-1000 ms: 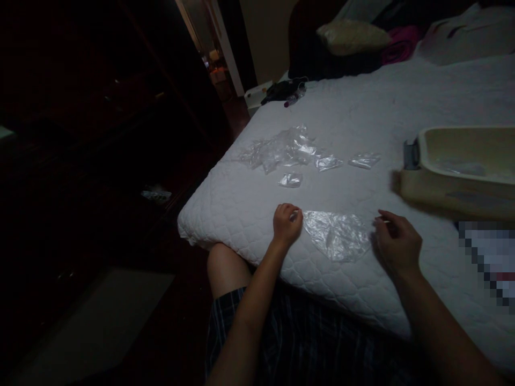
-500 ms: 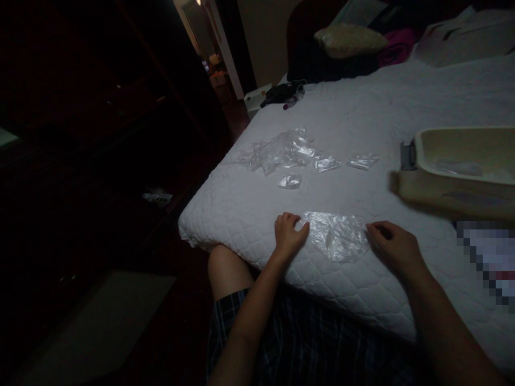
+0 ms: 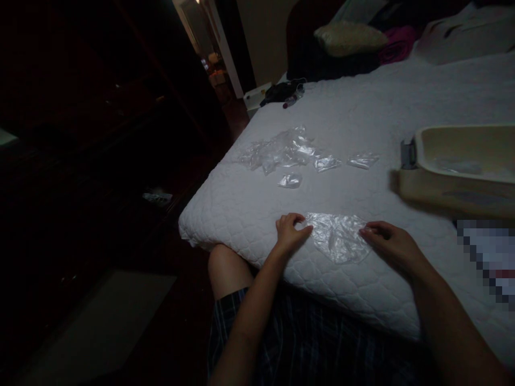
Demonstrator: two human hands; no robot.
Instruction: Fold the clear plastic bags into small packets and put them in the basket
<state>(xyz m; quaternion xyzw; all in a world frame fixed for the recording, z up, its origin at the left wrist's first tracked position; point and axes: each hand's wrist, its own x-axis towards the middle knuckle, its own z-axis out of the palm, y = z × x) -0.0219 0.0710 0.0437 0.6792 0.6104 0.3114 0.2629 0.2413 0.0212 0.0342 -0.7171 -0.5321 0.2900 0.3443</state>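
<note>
Two hands meet one clear plastic bag (image 3: 336, 236), which lies flat on the white quilted bed (image 3: 241, 209) at the lower middle of the frame, close to the mattress's near edge. The left hand (image 3: 290, 231) is curled, its thumb reaching to the bag's left border. The right hand (image 3: 388, 244) sits low at the right border with its fingertips on the film. In this dim light I cannot tell whether either hand pinches the plastic or only presses on it.

Further up the frame a heap of crumpled clear bags (image 3: 281, 150) spreads over the quilt. Three small plastic pieces lie apart from it: one below the heap (image 3: 290, 180) and two to its right (image 3: 326, 162) (image 3: 363, 160). A beige tub (image 3: 462, 182) stands at the right edge of the frame, well apart from the hands. Dark odds and ends (image 3: 281, 92) lie at the bed's far corner.

As I judge it, the film is the weak point. It looks thin and slick, so an uneven pull from the two sides could bunch or stretch it instead of keeping it flat. A pressing finger that slips would let one border spring back. The bag is near the mattress edge, and a drag toward the bottom of the frame could send it over onto the dark floor, where clear plastic would be hard to find. A forearm swinging up the frame could also scatter the light loose pieces
</note>
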